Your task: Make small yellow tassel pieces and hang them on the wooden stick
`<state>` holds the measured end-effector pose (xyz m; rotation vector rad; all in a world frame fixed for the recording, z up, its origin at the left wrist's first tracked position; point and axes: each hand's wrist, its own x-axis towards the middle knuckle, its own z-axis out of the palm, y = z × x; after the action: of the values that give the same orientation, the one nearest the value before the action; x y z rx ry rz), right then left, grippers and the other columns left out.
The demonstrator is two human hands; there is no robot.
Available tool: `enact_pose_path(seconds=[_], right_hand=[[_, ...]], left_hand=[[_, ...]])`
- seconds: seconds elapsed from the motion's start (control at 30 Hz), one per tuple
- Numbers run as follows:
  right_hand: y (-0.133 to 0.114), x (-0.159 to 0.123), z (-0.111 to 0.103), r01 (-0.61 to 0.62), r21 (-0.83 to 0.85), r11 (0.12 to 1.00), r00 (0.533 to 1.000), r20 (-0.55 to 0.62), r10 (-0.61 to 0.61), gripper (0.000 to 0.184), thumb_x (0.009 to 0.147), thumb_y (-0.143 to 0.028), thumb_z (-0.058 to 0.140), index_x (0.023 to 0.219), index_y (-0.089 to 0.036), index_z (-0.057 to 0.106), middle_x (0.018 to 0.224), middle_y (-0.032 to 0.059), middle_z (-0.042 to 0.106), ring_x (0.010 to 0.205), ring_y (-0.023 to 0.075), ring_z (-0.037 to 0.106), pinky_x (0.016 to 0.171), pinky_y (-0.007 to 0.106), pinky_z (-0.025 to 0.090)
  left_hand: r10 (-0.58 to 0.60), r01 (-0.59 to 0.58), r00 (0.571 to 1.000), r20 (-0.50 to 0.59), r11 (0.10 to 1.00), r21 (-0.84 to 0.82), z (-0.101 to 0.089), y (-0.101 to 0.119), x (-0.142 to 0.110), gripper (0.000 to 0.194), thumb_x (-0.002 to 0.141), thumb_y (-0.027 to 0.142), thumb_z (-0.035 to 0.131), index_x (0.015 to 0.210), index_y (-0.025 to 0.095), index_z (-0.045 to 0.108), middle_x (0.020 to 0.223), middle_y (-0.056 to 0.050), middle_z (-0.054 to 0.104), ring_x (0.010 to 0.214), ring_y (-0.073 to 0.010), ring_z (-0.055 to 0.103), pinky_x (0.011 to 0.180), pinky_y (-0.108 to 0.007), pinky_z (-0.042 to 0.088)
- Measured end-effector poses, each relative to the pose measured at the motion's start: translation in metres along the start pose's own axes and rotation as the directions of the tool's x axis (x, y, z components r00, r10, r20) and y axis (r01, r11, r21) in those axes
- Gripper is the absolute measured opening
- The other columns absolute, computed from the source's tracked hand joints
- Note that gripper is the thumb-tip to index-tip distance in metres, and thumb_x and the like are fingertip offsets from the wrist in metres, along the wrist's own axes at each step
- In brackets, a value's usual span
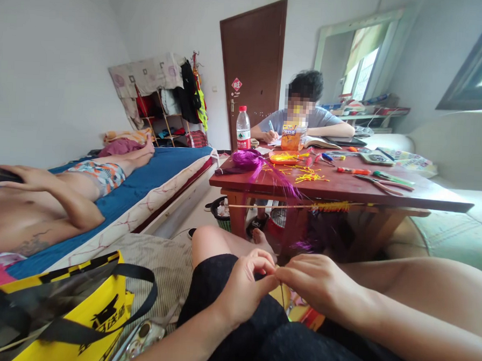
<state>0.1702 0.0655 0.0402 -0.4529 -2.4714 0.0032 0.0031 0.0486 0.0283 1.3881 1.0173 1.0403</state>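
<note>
My left hand point(245, 286) and my right hand point(320, 284) meet over my lap, fingertips pinched together on a thin thread point(282, 293) that hangs down between them. Both hands are closed in a pinch. Below them lies a red and yellow object point(304, 313) on my lap, partly hidden. A thin yellow cord with a beaded yellow and red strip point(330, 206) stretches along the front edge of the red wooden table point(345, 188). A bundle of purple strands point(248, 159) lies on the table's left end.
A person writes at the table's far side behind an orange carton point(292, 136); a water bottle point(243, 128), yellow strand pieces point(309, 176), screwdrivers and pliers point(376, 182) lie there. Another person lies on the blue bed point(160, 171) at left. A yellow bag point(76, 306) and a phone point(139, 337) sit beside me.
</note>
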Motion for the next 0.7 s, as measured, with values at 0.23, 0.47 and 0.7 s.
enact_pose_path(seconds=[0.23,0.47,0.7], right_hand=[[-0.006,0.012,-0.003,-0.601,0.501,0.622,0.785,0.225,0.577,0.015,0.081,-0.021,0.05,0.072,-0.015,0.061,0.054,-0.0027,0.056,0.049,0.0101,0.055,0.048,0.019,0.042],[0.0,0.013,0.003,-0.659,0.71,0.249,0.659,0.386,0.646,0.015,0.074,-0.03,0.053,0.068,-0.016,0.054,0.049,-0.004,0.054,0.04,0.0102,0.054,0.036,0.018,0.039],[0.005,0.017,0.005,-0.675,0.716,0.18,0.645,0.453,0.615,0.019,0.073,-0.033,0.051,0.065,-0.016,0.05,0.046,-0.0031,0.055,0.035,0.0106,0.052,0.034,0.019,0.039]], left_hand=[[0.447,-0.369,0.894,-0.02,0.761,0.533,0.004,0.002,-0.012,0.011,0.073,0.01,0.056,0.064,0.016,0.058,0.085,-0.003,0.045,0.08,-0.0155,0.048,0.074,-0.03,0.042],[0.732,-0.592,0.645,0.222,0.294,0.75,0.001,-0.006,-0.013,0.013,0.077,0.004,0.049,0.077,0.012,0.058,0.087,-0.007,0.049,0.084,-0.0172,0.046,0.075,-0.03,0.042],[0.709,-0.714,0.492,0.505,-0.004,0.701,-0.007,-0.001,-0.01,0.014,0.078,0.003,0.046,0.084,0.008,0.059,0.087,-0.01,0.063,0.079,-0.0184,0.049,0.074,-0.032,0.039]])
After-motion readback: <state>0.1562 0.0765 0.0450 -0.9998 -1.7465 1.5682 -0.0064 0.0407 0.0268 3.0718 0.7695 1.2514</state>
